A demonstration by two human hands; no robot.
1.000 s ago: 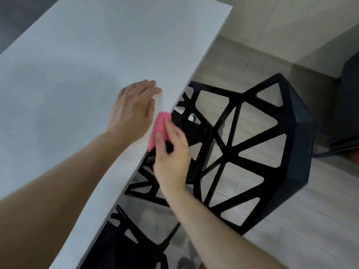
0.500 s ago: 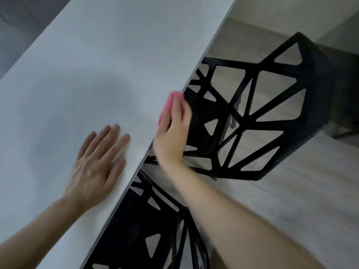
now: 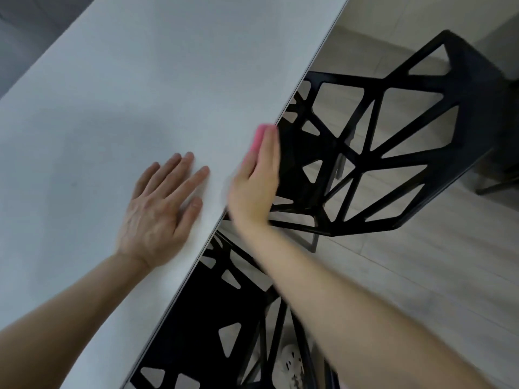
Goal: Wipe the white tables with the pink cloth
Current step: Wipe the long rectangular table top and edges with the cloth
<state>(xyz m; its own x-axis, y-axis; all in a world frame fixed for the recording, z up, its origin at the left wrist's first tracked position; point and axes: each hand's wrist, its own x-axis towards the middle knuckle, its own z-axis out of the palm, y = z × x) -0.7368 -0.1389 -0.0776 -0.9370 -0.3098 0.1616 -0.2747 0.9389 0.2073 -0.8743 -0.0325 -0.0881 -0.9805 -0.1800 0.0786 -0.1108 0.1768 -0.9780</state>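
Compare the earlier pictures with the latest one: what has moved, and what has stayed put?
The right hand slid the pink cloth forward along the edge of the white table, past the left hand, which stays flat on the tabletop. The black chairs stay beside it.

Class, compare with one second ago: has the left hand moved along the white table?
Yes. The left hand has slid back toward the person along the white table, from beside the seat of the black chair to its near corner.

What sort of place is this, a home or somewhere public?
Likely a dining or meeting area, home or office, I cannot tell: a white table, black cut-out chairs tucked along its edge, pale wood-look flooring.
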